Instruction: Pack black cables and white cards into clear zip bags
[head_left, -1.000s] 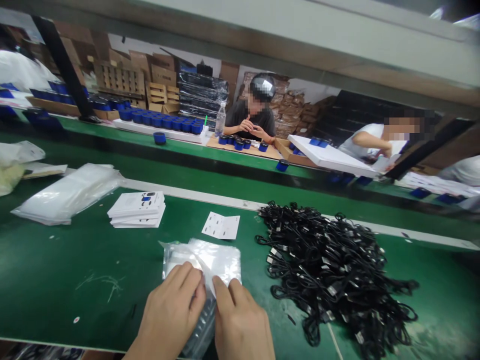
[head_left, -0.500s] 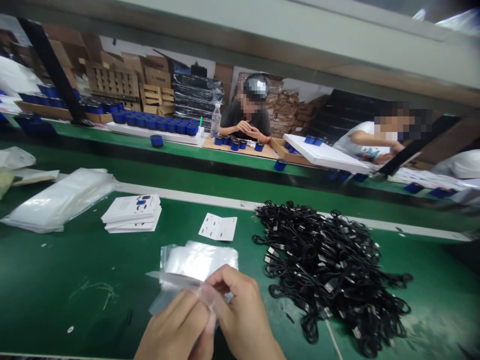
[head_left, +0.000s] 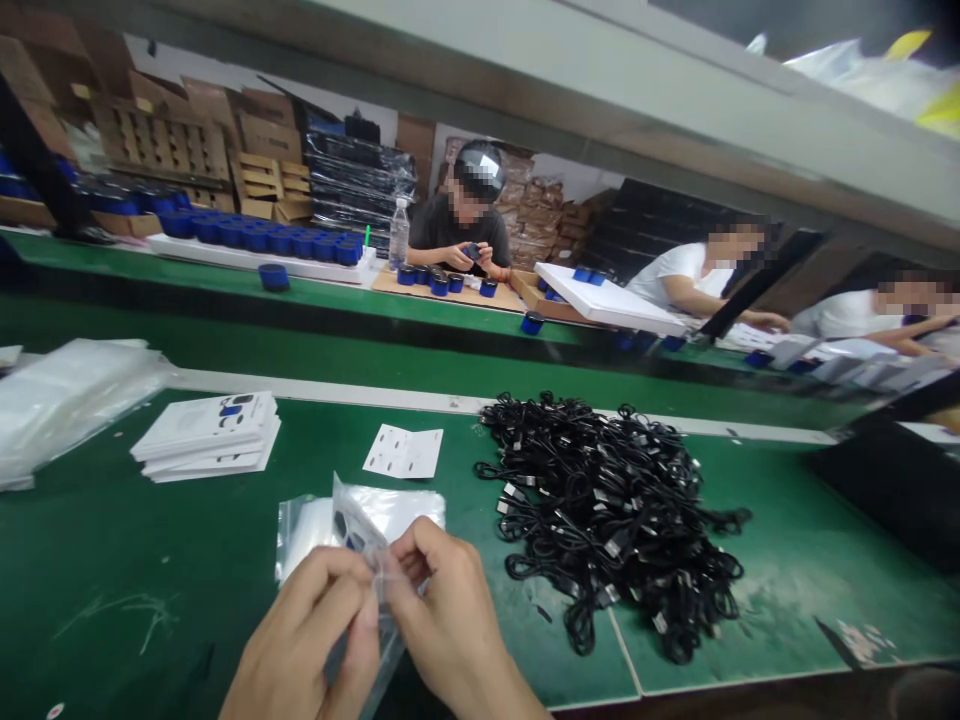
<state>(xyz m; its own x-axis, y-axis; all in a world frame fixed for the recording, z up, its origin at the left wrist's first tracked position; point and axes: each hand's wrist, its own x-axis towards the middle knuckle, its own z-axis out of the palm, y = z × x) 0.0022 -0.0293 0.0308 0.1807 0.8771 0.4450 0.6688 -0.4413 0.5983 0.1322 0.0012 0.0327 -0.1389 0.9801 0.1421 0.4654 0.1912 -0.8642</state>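
Observation:
My left hand [head_left: 307, 635] and my right hand [head_left: 450, 610] are close together, fingers pinched on a small clear plastic bag [head_left: 354, 515]. Its upper part stands up above my left fingers, with a pale printed leaf and dark marks showing in it. My fingers hide the middle of the bag. Just behind my hands, a pile of clear plastic bags [head_left: 409, 505] lies on the green table. Beyond that pile is a folded white leaflet [head_left: 405, 452]. To the right of my right hand spreads a large heap of black USB cables [head_left: 600, 510].
A stack of printed leaflets [head_left: 214, 435] and a bundle of clear bags [head_left: 82, 395] lie at the left. A raised green ledge [head_left: 337, 350] crosses behind, with several blue-and-black round containers [head_left: 262, 238] beyond. A co-worker [head_left: 457, 225] sits opposite, holding one; others sit at the right.
The view has swung right, shifting everything leftward. The bag in my hands has turned from lying nearly level to standing up. The co-worker opposite now holds a container.

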